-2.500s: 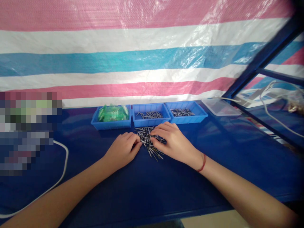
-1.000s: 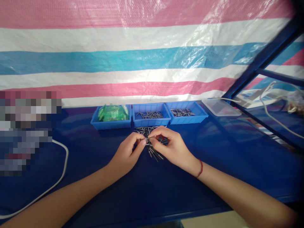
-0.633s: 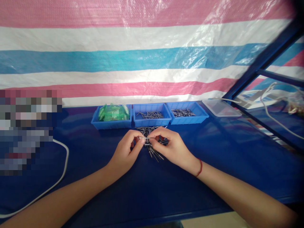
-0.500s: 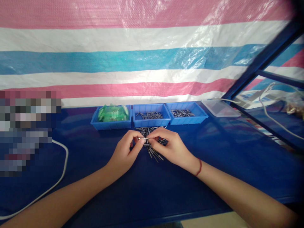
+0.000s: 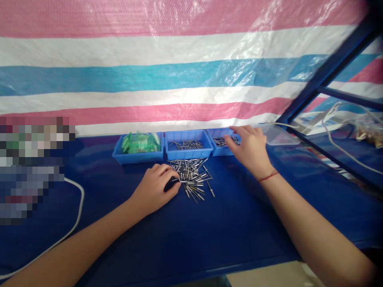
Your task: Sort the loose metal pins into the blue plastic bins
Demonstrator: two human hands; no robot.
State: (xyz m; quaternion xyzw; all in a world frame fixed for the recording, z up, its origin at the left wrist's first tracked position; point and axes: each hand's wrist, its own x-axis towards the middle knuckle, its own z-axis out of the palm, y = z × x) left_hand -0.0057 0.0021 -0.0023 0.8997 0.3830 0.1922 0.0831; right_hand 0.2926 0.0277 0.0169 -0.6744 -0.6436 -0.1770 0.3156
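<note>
A loose pile of silver blind rivets lies on the blue tabletop. At the pile's left edge rests my left hand, its thumb and index finger apart, with nothing visible held between them. My right hand hovers over the right blue bin, fingers spread and holding nothing I can see. Several rivets show inside that bin, partly covered by the hand. The middle blue bin also contains rivets.
A left blue bin holds green plastic packets. Behind my right hand lies a clear plastic lid. A white cable curves along the left, and a blue metal frame stands at the right.
My hands have parted from a pinch on a rivet above the pile. The right one moved right and away to the right bin and opened; the left stayed by the pile, its fingers now apart.
</note>
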